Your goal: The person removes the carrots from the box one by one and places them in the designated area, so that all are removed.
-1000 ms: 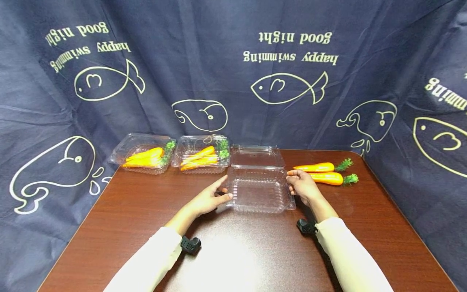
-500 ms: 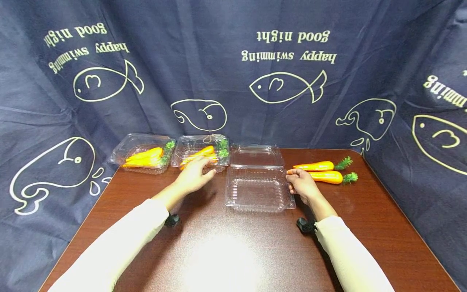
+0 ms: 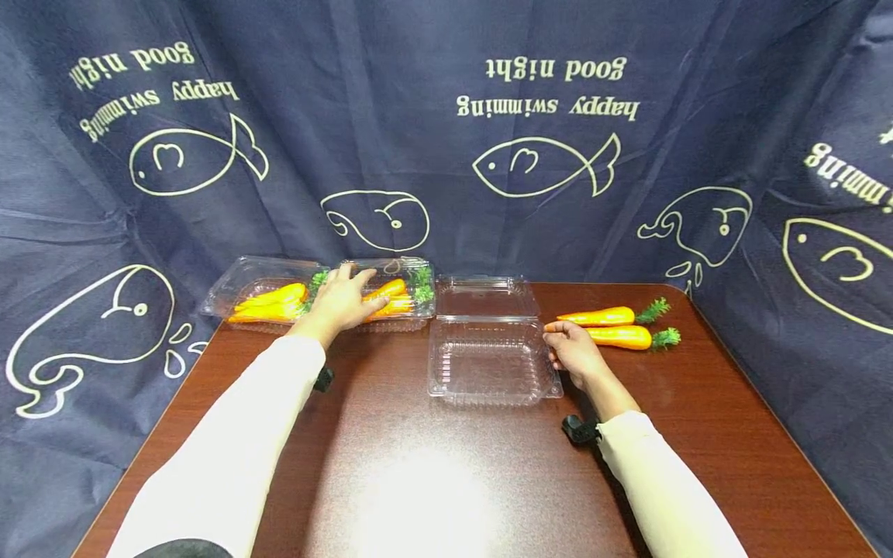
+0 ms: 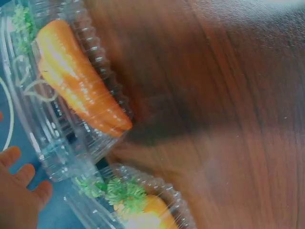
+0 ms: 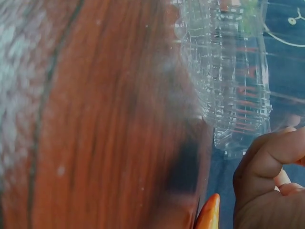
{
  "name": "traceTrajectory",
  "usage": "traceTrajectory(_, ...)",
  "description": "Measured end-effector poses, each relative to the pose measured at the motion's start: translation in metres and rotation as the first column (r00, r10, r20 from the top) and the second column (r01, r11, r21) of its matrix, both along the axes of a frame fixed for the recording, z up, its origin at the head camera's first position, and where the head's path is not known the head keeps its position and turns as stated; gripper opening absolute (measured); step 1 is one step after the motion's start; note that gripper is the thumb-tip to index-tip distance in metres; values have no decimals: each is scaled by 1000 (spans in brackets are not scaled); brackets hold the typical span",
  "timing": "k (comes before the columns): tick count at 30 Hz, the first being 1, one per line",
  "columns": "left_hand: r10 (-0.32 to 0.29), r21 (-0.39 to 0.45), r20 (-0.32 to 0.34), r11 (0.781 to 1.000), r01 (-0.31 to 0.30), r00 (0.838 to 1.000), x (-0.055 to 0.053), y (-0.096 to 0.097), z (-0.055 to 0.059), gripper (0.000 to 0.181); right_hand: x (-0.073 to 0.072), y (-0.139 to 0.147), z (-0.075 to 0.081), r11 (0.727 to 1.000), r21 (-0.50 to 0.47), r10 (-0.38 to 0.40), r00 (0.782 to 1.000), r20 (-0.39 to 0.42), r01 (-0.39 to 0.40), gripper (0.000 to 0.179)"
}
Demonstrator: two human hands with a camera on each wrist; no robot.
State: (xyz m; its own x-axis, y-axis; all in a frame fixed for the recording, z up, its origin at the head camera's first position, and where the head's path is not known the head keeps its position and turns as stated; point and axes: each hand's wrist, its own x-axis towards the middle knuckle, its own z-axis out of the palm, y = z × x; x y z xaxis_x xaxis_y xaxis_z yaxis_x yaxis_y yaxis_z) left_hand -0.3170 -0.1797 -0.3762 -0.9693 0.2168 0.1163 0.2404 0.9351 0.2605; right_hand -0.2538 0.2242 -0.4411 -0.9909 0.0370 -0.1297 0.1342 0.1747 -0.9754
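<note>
My left hand [image 3: 340, 302] reaches over two clear clamshell boxes, fingers spread, with nothing in its grasp. The left box [image 3: 222, 298] and the middle box [image 3: 363, 270] are lidded, each with orange carrots [image 4: 78, 81] and green leafy tops inside. In the left wrist view, my fingertips [image 4: 24, 174] show beside the plastic. My right hand [image 3: 577, 355], fingers bent, holds the right rim of a third clear clamshell box [image 3: 491, 368]. That one lies unfolded with its lid [image 3: 484, 297] to the back and nothing inside. Bent fingers [image 5: 257, 167] show right at its side in the right wrist view.
Two loose carrots, an upper one [image 3: 601, 316] and a lower one [image 3: 622, 338], lie right of the unfolded box, their leafy tops pointing right. Behind the brown table [image 3: 405, 434] hangs a dark blue curtain [image 3: 446, 170] with fish and whale drawings.
My left hand has left the unfolded box's left side, moved left and back, and now spreads over the lidded boxes. My right hand has kept its place at the unfolded box's rim.
</note>
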Motion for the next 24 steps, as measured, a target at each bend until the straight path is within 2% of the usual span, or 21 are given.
traceTrajectory(4,10,-33,45,999,-9,999,0,-2,-4,68,0,-1,-2,1000,0,-6,1000,11,6,31)
traceTrajectory(9,-6,-60,34,998,8,999,1,-3,-6,63,-1,-1,-3,1000,1,-11,1000,12,11,30)
traceTrajectory(16,-27,-90,57,995,32,998,0,-3,-10,68,-2,2,-4,1000,2,-21,1000,8,21,30)
traceTrajectory(24,-31,-60,-1,998,31,1000,6,-7,-19,68,-1,1,-3,1000,-4,-25,1000,14,25,30)
